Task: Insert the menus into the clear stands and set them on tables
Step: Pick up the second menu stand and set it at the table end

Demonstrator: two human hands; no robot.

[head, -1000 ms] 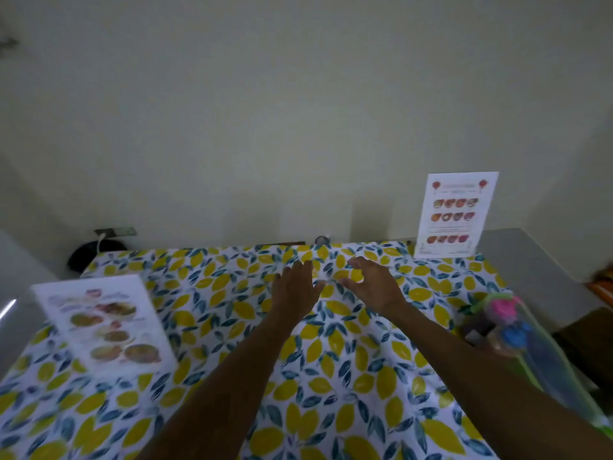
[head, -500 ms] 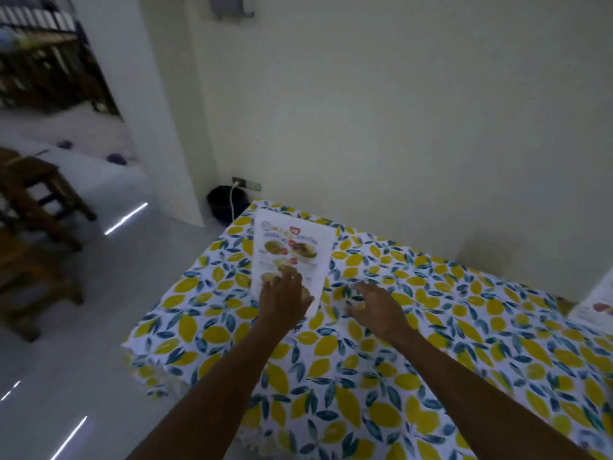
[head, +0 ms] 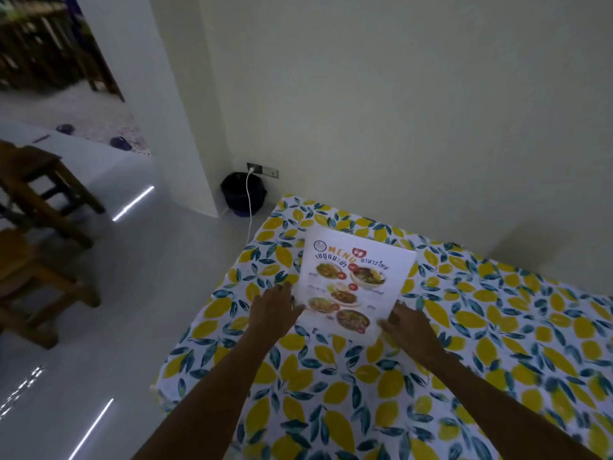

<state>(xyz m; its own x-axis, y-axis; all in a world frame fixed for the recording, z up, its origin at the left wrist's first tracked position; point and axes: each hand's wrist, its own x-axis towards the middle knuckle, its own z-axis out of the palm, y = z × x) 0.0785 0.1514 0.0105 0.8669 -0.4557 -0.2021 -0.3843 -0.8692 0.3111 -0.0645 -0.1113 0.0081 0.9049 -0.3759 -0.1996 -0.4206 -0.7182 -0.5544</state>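
The white printed food menu in its clear stand [head: 356, 280] stands near the lemon-patterned surface's [head: 497, 343] far-left corner, left hand [head: 275, 310] and right hand [head: 409, 330] open-fingered against its lower edges, apparently positioning it; next, release it squarely.

Pale wall [head: 398, 111], glossy grey floor [head: 109, 293], wooden chairs [head: 36, 227] left.

The menu [head: 353, 280] is white printed paper with a slight gloss. The surface wears a smooth printed tablecloth [head: 497, 343], patterned with lemons. The floor [head: 99, 327] is glossy and reflects light strips. The chairs [head: 36, 227] are brown wood. The wall [head: 398, 111] looks matt.
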